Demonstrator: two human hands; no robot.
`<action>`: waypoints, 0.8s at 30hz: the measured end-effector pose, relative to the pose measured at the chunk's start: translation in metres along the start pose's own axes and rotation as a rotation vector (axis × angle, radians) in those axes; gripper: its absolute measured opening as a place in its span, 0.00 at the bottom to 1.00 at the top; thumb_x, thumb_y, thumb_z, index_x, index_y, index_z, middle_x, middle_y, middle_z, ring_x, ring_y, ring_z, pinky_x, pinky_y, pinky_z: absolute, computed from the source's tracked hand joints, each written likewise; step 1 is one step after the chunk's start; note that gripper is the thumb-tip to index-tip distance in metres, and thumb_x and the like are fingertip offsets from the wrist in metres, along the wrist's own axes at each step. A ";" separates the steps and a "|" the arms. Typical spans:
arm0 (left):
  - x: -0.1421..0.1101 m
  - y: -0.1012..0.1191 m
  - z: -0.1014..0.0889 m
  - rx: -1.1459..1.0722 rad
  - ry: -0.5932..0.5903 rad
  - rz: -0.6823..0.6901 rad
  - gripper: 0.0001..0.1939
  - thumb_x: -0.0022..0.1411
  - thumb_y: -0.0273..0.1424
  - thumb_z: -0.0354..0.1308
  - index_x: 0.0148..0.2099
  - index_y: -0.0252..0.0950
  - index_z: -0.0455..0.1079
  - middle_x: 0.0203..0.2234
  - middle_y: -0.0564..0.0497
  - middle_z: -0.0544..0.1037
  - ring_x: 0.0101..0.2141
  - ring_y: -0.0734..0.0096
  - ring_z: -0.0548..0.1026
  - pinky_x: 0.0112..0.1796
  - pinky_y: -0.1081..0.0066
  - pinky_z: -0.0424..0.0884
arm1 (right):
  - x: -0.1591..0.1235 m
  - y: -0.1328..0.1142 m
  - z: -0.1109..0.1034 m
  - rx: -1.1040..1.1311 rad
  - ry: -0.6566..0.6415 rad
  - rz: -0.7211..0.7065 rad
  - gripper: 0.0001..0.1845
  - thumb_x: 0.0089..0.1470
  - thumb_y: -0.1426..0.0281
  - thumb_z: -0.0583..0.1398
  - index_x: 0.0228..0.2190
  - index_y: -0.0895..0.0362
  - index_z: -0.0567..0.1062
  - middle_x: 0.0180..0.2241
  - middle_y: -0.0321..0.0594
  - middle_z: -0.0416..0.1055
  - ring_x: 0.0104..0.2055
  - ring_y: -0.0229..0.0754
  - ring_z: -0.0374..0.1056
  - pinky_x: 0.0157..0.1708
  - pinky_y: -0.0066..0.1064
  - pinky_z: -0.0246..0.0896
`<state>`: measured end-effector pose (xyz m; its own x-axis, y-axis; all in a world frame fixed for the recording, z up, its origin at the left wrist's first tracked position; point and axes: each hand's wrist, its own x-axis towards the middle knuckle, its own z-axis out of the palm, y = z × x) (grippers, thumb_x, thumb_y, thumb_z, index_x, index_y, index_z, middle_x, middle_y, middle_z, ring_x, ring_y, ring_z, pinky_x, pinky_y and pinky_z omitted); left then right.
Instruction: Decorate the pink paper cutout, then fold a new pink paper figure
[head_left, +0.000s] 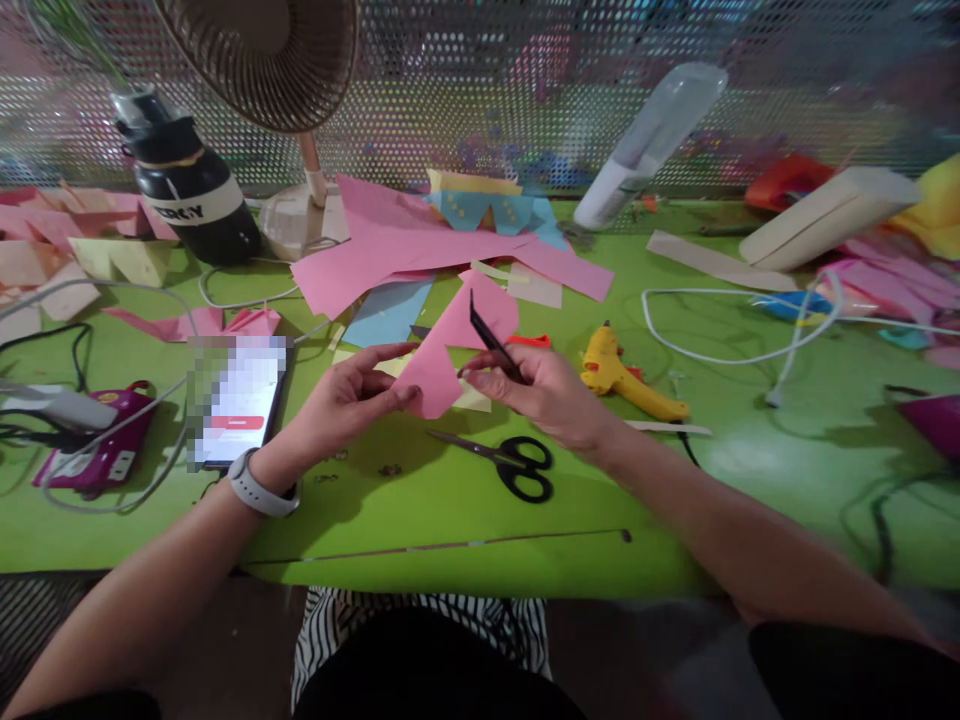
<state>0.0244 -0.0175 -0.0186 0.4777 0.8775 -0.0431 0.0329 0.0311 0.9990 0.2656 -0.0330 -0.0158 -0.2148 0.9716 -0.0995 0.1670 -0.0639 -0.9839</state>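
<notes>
My left hand [364, 392] pinches the lower left end of a cut piece of pink paper [459, 325], which is held up off the table with a notch in its lower edge. In my right hand [541, 388] is a slim black pointed tool [489, 335], its tip angled up to the left in front of the paper; its exact kind is hard to make out. Fingertips of the right hand come close to the paper's notched edge, but whether they touch it I cannot tell. Black-handled scissors [504, 462] lie below both hands on the green table [420, 515].
A yellow glue gun [622, 375] lies right of my right hand. Left are a phone [244, 405], a purple power strip [105, 440] and cables. Behind stand a dark bottle [196, 190], a fan [262, 60], pink paper sheets [405, 245] and a tilted clear bottle [649, 150].
</notes>
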 end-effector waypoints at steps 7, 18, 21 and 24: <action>-0.001 0.000 0.001 -0.100 0.052 0.010 0.28 0.65 0.47 0.56 0.61 0.38 0.67 0.43 0.43 0.80 0.40 0.62 0.79 0.33 0.69 0.77 | 0.001 0.012 0.019 0.270 0.093 -0.003 0.17 0.45 0.57 0.71 0.26 0.57 0.76 0.16 0.25 0.54 0.17 0.29 0.44 0.15 0.27 0.36; 0.003 0.002 -0.002 -0.056 0.276 0.073 0.25 0.66 0.48 0.54 0.24 0.36 0.73 0.24 0.46 0.79 0.28 0.71 0.78 0.30 0.73 0.74 | 0.008 0.005 0.021 0.581 0.298 0.096 0.19 0.36 0.59 0.74 0.25 0.55 0.74 0.10 0.20 0.51 0.13 0.27 0.42 0.14 0.25 0.37; 0.000 0.006 0.012 -0.159 0.043 0.029 0.17 0.56 0.37 0.69 0.48 0.39 0.77 0.45 0.44 0.81 0.44 0.62 0.79 0.43 0.67 0.76 | 0.004 0.010 0.027 0.523 0.233 0.092 0.16 0.43 0.58 0.71 0.29 0.54 0.75 0.12 0.21 0.51 0.14 0.29 0.43 0.14 0.26 0.40; 0.000 0.001 0.022 -0.332 0.026 0.003 0.21 0.53 0.30 0.70 0.50 0.42 0.75 0.45 0.47 0.81 0.48 0.63 0.78 0.48 0.66 0.74 | 0.000 0.020 0.033 0.461 0.150 0.085 0.14 0.48 0.57 0.69 0.31 0.53 0.77 0.14 0.23 0.53 0.15 0.30 0.44 0.15 0.28 0.41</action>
<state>0.0433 -0.0279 -0.0183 0.4550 0.8894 -0.0440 -0.2585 0.1792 0.9492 0.2369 -0.0413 -0.0400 -0.0724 0.9784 -0.1935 -0.2726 -0.2060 -0.9398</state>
